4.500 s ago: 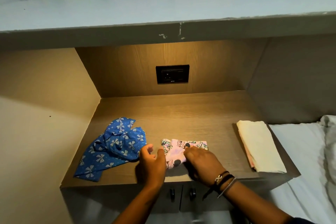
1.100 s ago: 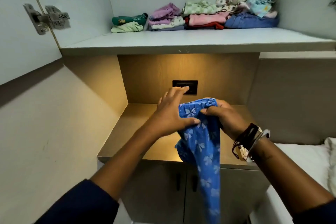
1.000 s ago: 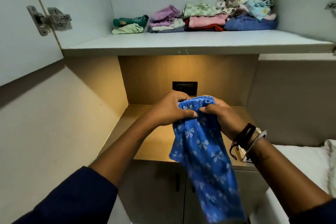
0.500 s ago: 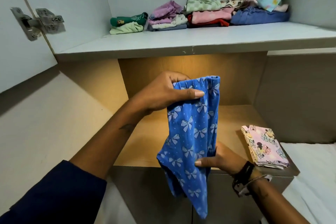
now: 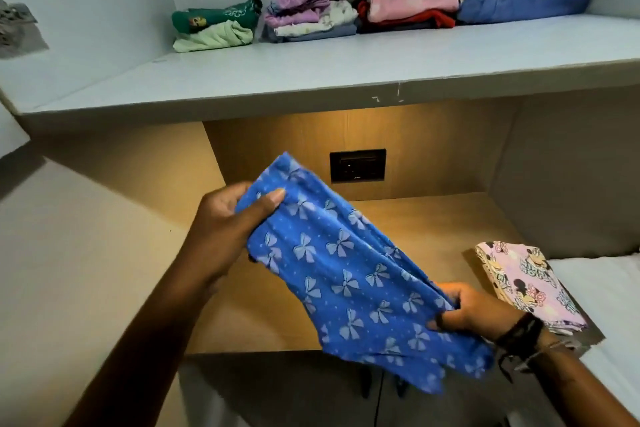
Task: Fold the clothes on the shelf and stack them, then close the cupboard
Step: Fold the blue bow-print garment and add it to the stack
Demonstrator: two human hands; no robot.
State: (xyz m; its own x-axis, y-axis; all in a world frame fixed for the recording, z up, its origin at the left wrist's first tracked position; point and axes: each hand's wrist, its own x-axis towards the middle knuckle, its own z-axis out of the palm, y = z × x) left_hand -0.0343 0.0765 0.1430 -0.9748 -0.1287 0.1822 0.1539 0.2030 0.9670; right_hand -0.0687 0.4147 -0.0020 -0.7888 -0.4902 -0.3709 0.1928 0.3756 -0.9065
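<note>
A blue garment with pale bows (image 5: pixel 346 274) is stretched slantwise in the air over the wooden shelf (image 5: pixel 426 222). My left hand (image 5: pixel 228 229) grips its upper left end, thumb on top. My right hand (image 5: pixel 471 308) pinches its lower right part; the hem hangs below that hand. A folded pink cartoon-print garment (image 5: pixel 523 281) lies on a small stack at the shelf's right edge. On the grey upper shelf (image 5: pixel 346 69) sit several piles of clothes (image 5: pixel 398 3), some folded, some crumpled at the far right.
A black wall socket (image 5: pixel 357 166) is set in the back panel of the wooden niche. Below the shelf are two cupboard doors with dark handles (image 5: pixel 381 388). A white bed (image 5: pixel 609 295) lies to the right. A door hinge (image 5: pixel 17 28) shows at upper left.
The blue garment went from hanging vertically to being stretched slantwise. My left hand dropped lower and my right hand moved out to the right along the cloth.
</note>
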